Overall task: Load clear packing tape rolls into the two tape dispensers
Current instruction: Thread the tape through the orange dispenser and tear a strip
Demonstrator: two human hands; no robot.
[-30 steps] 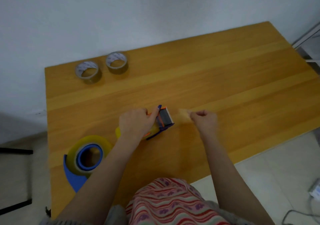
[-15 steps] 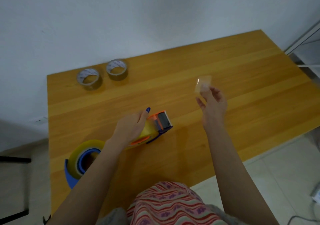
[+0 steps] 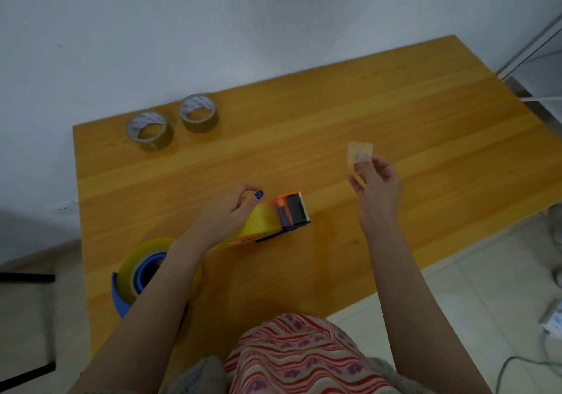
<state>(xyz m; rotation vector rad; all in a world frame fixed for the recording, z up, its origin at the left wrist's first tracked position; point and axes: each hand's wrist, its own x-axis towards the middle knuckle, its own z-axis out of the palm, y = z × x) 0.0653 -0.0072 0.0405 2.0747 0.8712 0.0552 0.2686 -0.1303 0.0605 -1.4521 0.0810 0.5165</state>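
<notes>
Aloft, right hand (image 3: 377, 193) fingers (image 3: 362, 169) pinch a tape scrap (image 3: 359, 151).

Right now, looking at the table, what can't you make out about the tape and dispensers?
All from the head view:
- Orange dispenser: the left hand covers its rear, so whether the hand grips it is hidden.
- Blue dispenser: the left forearm hides its right side.
- Two small rolls: the print on their cores is too small to read.
- Piece of tape in the right hand: clear and blurred, its edges are faint.
</notes>
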